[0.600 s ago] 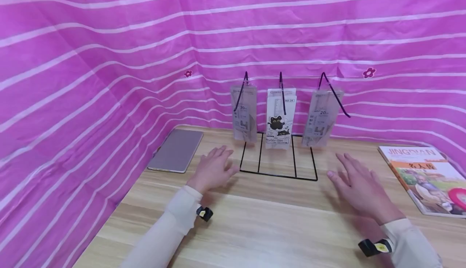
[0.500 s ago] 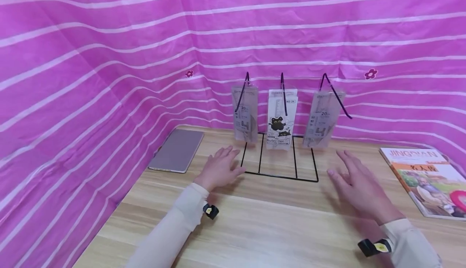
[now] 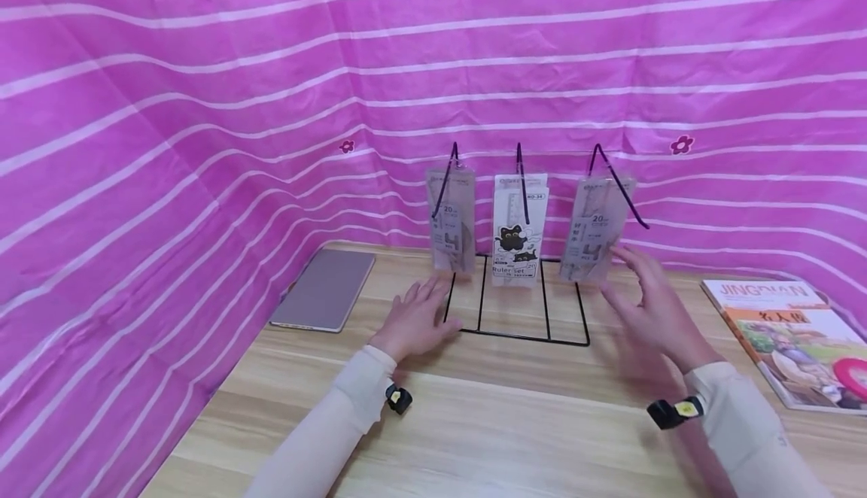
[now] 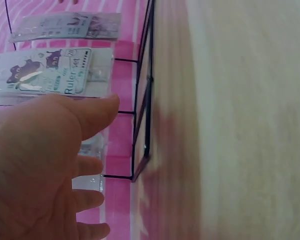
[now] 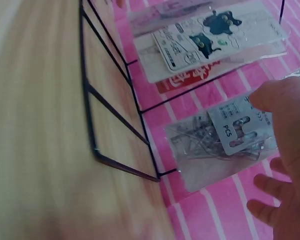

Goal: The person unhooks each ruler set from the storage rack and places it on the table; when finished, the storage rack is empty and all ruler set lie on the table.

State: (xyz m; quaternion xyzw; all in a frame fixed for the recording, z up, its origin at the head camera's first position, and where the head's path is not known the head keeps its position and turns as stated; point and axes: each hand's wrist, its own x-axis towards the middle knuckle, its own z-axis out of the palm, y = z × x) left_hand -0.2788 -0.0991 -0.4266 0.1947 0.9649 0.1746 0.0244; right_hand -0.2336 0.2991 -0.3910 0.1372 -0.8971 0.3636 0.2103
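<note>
Since half a second ago, right hand [image 3: 653, 310] has lifted off the table and moved forward; left hand [image 3: 415, 321] has crept slightly toward the rack.

Right fingers [image 5: 270, 182] are spread and relaxed, holding nothing, tips just beside the right ruler pack [image 3: 596, 238], which hangs from the right hook of the black wire rack [image 3: 518, 332]. Cannot tell from the blur whether they touch it. Left fingers lie loosely splayed on the wooden table [image 3: 488, 430], at the rack's front left corner, under the left ruler pack [image 3: 451, 220]. The cat-print ruler set [image 3: 518, 229] hangs on the middle hook, untouched.

Judgement: left hand should steady the rack base, since a light wire frame likely tips; pinch the pack near its top and slide it off along the hook.
</note>
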